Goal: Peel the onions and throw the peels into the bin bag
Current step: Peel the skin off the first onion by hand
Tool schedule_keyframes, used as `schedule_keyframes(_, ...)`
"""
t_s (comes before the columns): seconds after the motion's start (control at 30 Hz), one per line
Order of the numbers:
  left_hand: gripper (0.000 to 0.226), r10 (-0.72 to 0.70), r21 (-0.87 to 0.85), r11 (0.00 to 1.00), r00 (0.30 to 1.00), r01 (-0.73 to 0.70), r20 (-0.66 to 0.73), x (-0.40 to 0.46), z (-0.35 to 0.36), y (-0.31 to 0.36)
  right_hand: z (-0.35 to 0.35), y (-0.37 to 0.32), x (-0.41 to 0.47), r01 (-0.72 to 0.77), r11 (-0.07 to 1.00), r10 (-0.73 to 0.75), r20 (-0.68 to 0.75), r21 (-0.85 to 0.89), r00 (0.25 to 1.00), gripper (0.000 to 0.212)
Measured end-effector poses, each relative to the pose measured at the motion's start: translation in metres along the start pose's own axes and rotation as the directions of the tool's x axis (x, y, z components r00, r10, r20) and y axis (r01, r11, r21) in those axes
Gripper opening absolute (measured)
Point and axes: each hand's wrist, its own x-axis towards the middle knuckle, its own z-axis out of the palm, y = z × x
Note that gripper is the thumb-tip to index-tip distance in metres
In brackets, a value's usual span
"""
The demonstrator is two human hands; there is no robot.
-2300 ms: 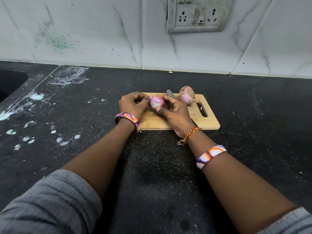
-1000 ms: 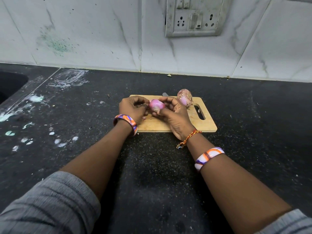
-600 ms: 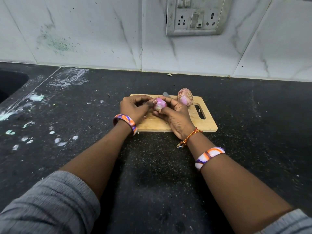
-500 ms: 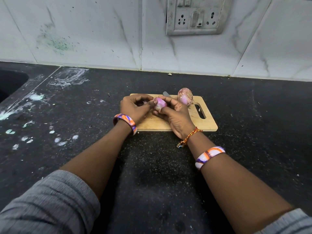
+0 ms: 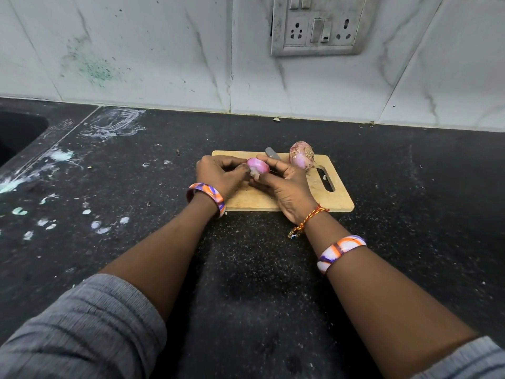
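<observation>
Peeling step in hand. Left hand (image 5: 218, 175) and right hand (image 5: 285, 184) both grip one onion (image 5: 257, 167) just above the board (image 5: 336, 199) on the bench (image 5: 423, 187). Second onion (image 5: 301, 155), skin on, rests at the board's far edge beside a knife (image 5: 271, 152). Next: strip remaining skin; bin bag not visible

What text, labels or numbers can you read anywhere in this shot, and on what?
None readable.
Socket plate on the wall: sockets and switches only, no lettering visible.
Cutting board, knife, both bangles: no print; the bangles carry only coloured stripes.
Worktop: white smears, not writing.
Onion in the hands and the second onion: no stickers.
</observation>
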Motion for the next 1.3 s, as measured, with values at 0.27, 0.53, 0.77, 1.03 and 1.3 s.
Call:
schedule_keyframes(0.27,0.019,0.001,0.055,0.998,1.000,-0.001,-0.003,0.000,0.000,-0.001,0.002,-0.001,-0.002,-0.002,1.000,0.002,0.000,0.002,1.000,0.039)
schedule_keyframes(0.53,0.010,-0.052,0.048,0.997,0.998,0.054,-0.041,0.005,0.002,-0.006,0.003,-0.004,-0.003,-0.044,0.998,0.043,0.019,0.051,0.999,0.041)
schedule_keyframes(0.77,0.020,0.085,-0.045,0.995,0.996,-0.084,0.029,0.004,0.001,-0.007,0.002,-0.005,-0.001,-0.080,0.987,0.078,0.019,0.143,0.997,0.039)
schedule_keyframes(1.03,0.016,0.073,-0.041,0.996,0.997,-0.074,-0.012,0.007,0.002,-0.011,0.004,-0.004,-0.003,-0.029,0.997,0.029,0.002,0.076,1.000,0.035)
schedule_keyframes(1.3,0.008,0.068,-0.087,0.994,0.998,-0.069,-0.012,0.008,0.002,-0.015,0.005,-0.005,-0.004,-0.004,0.997,0.006,-0.027,0.078,1.000,0.035)
